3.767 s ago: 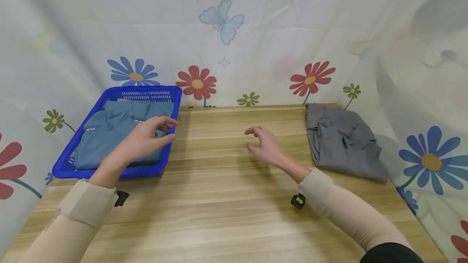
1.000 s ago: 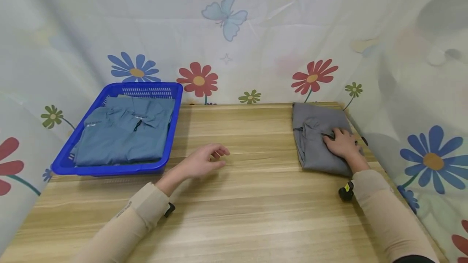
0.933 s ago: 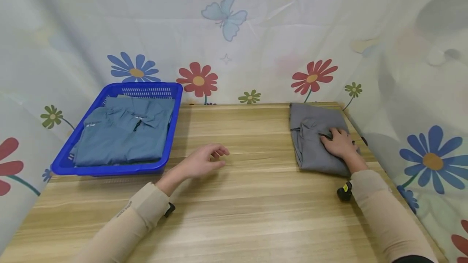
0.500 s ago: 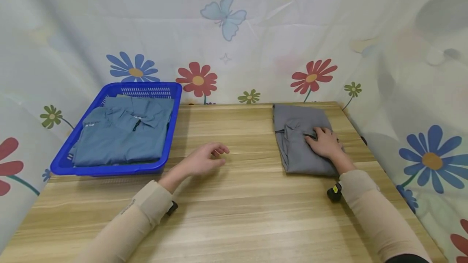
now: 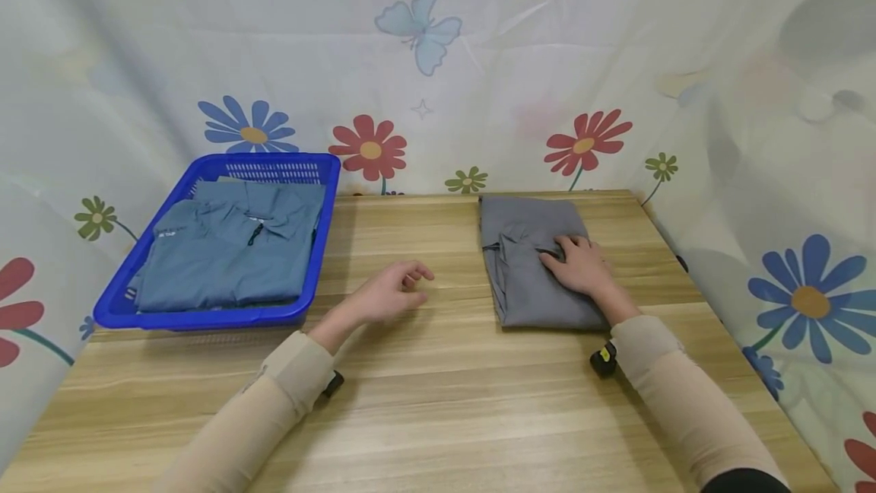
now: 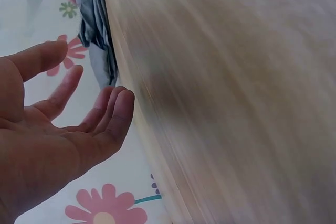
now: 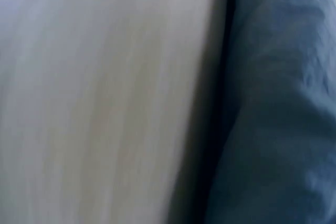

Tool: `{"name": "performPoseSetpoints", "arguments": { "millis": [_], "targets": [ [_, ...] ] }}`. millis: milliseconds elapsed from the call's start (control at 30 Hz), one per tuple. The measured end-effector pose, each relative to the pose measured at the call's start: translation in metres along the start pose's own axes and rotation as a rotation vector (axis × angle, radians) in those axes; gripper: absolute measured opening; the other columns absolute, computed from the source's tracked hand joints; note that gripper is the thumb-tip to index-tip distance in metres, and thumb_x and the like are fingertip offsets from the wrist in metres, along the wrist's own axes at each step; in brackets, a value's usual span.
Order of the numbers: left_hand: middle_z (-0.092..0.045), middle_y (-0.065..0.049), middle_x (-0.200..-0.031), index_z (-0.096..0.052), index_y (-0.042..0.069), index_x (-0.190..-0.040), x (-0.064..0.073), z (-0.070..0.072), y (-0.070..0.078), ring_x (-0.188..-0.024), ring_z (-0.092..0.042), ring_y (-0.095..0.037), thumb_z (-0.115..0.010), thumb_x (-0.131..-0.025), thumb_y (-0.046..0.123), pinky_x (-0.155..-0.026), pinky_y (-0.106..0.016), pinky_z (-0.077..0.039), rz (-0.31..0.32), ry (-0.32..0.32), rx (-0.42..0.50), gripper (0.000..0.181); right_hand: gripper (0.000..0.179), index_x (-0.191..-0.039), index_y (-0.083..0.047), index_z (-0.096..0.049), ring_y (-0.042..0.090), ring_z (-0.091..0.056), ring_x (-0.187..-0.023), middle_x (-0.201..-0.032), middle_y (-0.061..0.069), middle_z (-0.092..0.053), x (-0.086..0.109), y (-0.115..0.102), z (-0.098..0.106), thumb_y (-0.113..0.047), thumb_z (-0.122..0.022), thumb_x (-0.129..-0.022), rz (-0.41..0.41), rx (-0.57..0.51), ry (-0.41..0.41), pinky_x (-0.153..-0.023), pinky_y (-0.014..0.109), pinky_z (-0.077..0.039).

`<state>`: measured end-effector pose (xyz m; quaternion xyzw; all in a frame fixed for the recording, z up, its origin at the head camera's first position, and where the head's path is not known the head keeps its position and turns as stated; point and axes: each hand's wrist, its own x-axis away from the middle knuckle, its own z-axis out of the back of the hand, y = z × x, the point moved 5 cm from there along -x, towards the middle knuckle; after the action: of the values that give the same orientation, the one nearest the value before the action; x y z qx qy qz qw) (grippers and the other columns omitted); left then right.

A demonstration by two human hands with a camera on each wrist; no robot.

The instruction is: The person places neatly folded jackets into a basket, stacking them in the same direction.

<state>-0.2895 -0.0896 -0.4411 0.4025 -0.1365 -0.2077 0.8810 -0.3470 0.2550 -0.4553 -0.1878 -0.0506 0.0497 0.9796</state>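
Observation:
A folded grey shirt (image 5: 541, 299) lies on the wooden table (image 5: 438, 409) right of the middle, with creases near its upper left. My right hand (image 5: 582, 265) rests on the shirt's right side, fingers spread over the cloth. In the right wrist view the shirt (image 7: 283, 103) fills the right side, and the hand itself is out of that picture. Left of the shirt, my left hand (image 5: 386, 291) hovers over the table with loosely bent fingers and nothing in them. The left wrist view shows that hand (image 6: 58, 124) palm up, the shirt (image 6: 97, 19) beyond its fingertips.
A blue plastic basket (image 5: 205, 318) stands at the left of the table, holding folded blue-grey shirts (image 5: 226, 265). A flower-printed curtain (image 5: 479, 105) hangs along the table's back and sides. Small black wrist cameras show below both forearms.
The grey shirt has slid left across the table from the right edge, under my right hand. My left hand, over the basket at first, has come to the table's middle.

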Motion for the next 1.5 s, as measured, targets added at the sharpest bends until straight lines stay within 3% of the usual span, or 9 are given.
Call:
{"name": "performPoseSetpoints", "arguments": {
  "millis": [200,533,867,1000,1200,1333,1433,1500],
  "targets": [
    [-0.055,-0.022,-0.137,-0.062,0.005,-0.135,-0.006,-0.001,0.000,-0.122,-0.054,-0.035,-0.068,-0.099,0.014,-0.103,-0.053,-0.043,0.029,-0.001,0.016,0.038,0.064,-0.155,0.001,-0.039,0.056,-0.023,-0.143,-0.156,0.034,-0.030,-0.005,-0.016,-0.006,-0.043,-0.041,-0.109,0.048,-0.007,-0.019,-0.107,0.074,-0.025],
    [-0.046,-0.028,-0.144,-0.053,0.005,-0.143,-0.019,-0.002,-0.001,-0.128,-0.049,-0.042,-0.069,-0.099,0.016,-0.106,-0.056,-0.041,0.074,0.029,0.049,0.048,0.052,-0.153,0.003,-0.043,0.052,-0.030,-0.142,-0.154,0.033,-0.037,-0.012,-0.041,-0.012,-0.018,-0.031,-0.107,0.150,-0.049,-0.062,-0.115,0.063,-0.024],
    [-0.041,-0.035,-0.146,-0.044,0.001,-0.147,-0.027,0.001,-0.006,-0.133,-0.046,-0.045,-0.068,-0.099,0.017,-0.109,-0.056,-0.039,0.106,0.106,0.094,0.056,0.052,-0.152,0.002,-0.043,0.053,-0.031,-0.142,-0.152,0.032,-0.041,-0.011,-0.069,-0.017,-0.008,-0.038,-0.102,0.250,-0.110,-0.087,-0.115,0.062,-0.025],
    [-0.044,-0.034,-0.140,-0.036,0.001,-0.153,-0.029,0.004,-0.010,-0.123,-0.048,-0.041,-0.067,-0.100,0.019,-0.103,-0.053,-0.042,0.116,0.149,0.106,0.063,0.054,-0.154,0.001,-0.042,0.051,-0.032,-0.142,-0.154,0.029,-0.041,-0.012,-0.078,-0.022,-0.008,-0.045,-0.100,0.281,-0.125,-0.120,-0.115,0.061,-0.027],
    [-0.043,-0.031,-0.146,-0.029,0.000,-0.157,-0.029,0.009,-0.015,-0.117,-0.053,-0.038,-0.064,-0.102,0.019,-0.097,-0.048,-0.046,0.115,0.180,0.118,0.068,0.061,-0.155,0.005,-0.036,0.045,-0.036,-0.143,-0.153,0.028,-0.043,-0.014,-0.089,-0.026,-0.005,-0.052,-0.097,0.334,-0.153,-0.139,-0.116,0.055,-0.030],
    [-0.051,-0.030,-0.129,-0.028,-0.001,-0.157,-0.028,0.012,-0.015,-0.096,-0.055,-0.032,-0.063,-0.102,0.021,-0.082,-0.044,-0.047,0.134,0.181,0.093,0.069,0.064,-0.156,0.005,-0.034,0.043,-0.033,-0.145,-0.155,0.029,-0.039,-0.012,-0.094,-0.027,-0.004,-0.054,-0.096,0.353,-0.190,-0.166,-0.116,0.054,-0.030],
    [-0.052,-0.026,-0.117,-0.027,0.000,-0.158,-0.026,0.015,-0.017,-0.088,-0.051,-0.030,-0.064,-0.102,0.021,-0.079,-0.043,-0.045,0.163,0.187,0.075,0.070,0.065,-0.157,0.004,-0.033,0.042,-0.031,-0.147,-0.157,0.028,-0.037,-0.010,-0.095,-0.028,-0.003,-0.054,-0.096,0.368,-0.247,-0.189,-0.117,0.055,-0.029],
    [-0.052,-0.024,-0.119,-0.027,0.000,-0.158,-0.025,0.016,-0.019,-0.092,-0.051,-0.029,-0.064,-0.102,0.022,-0.082,-0.044,-0.046,0.180,0.196,0.062,0.071,0.064,-0.157,0.003,-0.033,0.041,-0.032,-0.146,-0.158,0.027,-0.036,-0.008,-0.092,-0.028,-0.001,-0.054,-0.097,0.379,-0.319,-0.202,-0.116,0.055,-0.030]
  ]
}}
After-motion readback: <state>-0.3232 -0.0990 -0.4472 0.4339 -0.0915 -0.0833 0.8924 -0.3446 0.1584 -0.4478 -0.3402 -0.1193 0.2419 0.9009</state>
